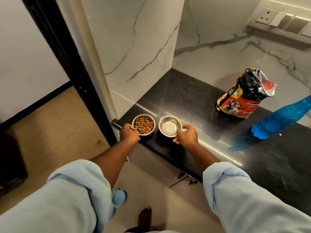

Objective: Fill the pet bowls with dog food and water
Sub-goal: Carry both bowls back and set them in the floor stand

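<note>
Fingers of the left hand [130, 134] are gripping the near rim of the food bowl [143, 115], which is full of kibble. Fingers of the right hand [186, 136] are pinching the near rim of the second bowl [170, 116]; can't tell if water's in. Both are sitting at the table's [185, 101] near-left corner. Likely lifting next, so keeping them level matters. Glossy black table; bag [244, 98] and bottle [279, 120] are standing to the right. Marble walls [134, 47], beige floor [58, 123].

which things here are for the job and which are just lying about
Job: round steel bowl of brown kibble, gripped by left hand; second round steel bowl, gripped by right hand; red-black dog food bag; blue plastic bottle.
Lying about: white wall socket; pale blue round object on floor.
</note>
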Action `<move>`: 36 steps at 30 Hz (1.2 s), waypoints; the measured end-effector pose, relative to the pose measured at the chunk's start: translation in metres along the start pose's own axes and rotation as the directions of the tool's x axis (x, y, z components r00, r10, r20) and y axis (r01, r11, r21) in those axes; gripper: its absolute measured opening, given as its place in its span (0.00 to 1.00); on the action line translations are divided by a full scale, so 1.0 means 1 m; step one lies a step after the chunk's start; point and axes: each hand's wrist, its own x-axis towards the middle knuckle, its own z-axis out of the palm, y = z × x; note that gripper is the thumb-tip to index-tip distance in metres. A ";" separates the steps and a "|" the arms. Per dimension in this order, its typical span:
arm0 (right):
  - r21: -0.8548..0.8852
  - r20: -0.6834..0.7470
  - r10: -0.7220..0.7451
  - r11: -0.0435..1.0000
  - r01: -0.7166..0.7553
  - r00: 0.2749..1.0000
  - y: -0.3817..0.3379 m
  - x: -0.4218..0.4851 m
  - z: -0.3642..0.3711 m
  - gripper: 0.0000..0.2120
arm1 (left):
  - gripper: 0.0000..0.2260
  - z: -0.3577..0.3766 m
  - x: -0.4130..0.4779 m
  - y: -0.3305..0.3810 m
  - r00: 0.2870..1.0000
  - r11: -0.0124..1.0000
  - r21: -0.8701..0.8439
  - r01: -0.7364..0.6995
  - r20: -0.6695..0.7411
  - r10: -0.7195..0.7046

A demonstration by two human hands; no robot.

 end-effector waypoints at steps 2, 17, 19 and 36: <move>-0.013 0.035 -0.010 1.000 0.011 0.999 0.003 -0.009 0.008 0.13 | 0.02 -0.012 -0.007 -0.016 0.999 1.000 -0.015 0.025 -0.034 -0.026; -0.074 0.332 -0.194 0.970 0.231 0.923 0.046 -0.111 0.080 0.09 | 0.01 -0.106 -0.110 -0.160 0.947 0.962 -0.198 0.188 -0.222 -0.231; -0.088 0.364 -0.187 0.968 0.234 0.912 0.052 -0.122 0.094 0.10 | 0.01 -0.118 -0.116 -0.178 0.934 0.949 -0.226 0.219 -0.233 -0.271; -0.108 0.529 -0.042 0.987 0.117 0.847 0.149 -0.189 0.237 0.10 | 0.03 -0.190 -0.103 -0.338 0.859 0.886 -0.296 0.356 -0.268 -0.435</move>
